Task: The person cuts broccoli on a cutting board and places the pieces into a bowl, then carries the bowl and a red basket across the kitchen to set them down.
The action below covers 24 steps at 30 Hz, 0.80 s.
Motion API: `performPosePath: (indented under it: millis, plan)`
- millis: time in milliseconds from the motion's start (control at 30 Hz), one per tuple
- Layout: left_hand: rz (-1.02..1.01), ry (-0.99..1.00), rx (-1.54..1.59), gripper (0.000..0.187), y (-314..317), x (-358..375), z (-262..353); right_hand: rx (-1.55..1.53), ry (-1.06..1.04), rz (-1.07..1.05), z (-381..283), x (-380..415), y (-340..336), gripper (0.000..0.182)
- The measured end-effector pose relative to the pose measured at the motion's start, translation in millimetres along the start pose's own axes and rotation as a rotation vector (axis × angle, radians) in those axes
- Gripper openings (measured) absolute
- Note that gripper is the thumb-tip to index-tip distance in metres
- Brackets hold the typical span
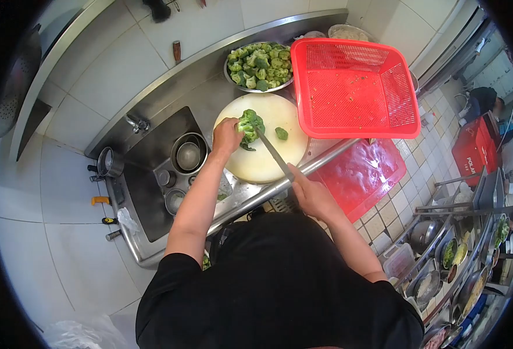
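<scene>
My left hand is closed round a head of broccoli above the round white cutting board. In my right hand is the handle of a knife, whose blade points up and left with its tip at the broccoli. One loose floret lies on the board, to the right of the blade. Behind the board stands a metal bowl full of cut broccoli florets.
An upright-walled red basket with green bits stands right of the board. Below it is a red tub holding liquid. At left, a steel sink holds metal pots. Farther right are a person and a rack with pans.
</scene>
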<state>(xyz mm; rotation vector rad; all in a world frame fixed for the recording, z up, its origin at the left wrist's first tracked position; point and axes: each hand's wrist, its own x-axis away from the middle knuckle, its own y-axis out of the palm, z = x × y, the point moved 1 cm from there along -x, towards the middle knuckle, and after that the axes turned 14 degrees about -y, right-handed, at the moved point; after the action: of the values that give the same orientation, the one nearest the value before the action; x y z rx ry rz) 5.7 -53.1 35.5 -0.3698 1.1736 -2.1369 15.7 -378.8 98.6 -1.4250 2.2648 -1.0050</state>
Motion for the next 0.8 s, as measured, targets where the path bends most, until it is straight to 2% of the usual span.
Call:
performPosePath:
  millis: [433,500,800]
  plan:
    - [-0.083,-0.04,0.024,0.045,-5,2,1,0.137,-0.048,-0.022,14,-44,8,0.056]
    - [-0.054,0.028,-0.005,0.044,-2,5,1,0.15,-0.062,-0.007,13,-48,8,0.056]
    - [0.055,0.049,0.069,0.038,-9,7,-24,0.045,-0.011,0.07,1,-9,-9,0.056]
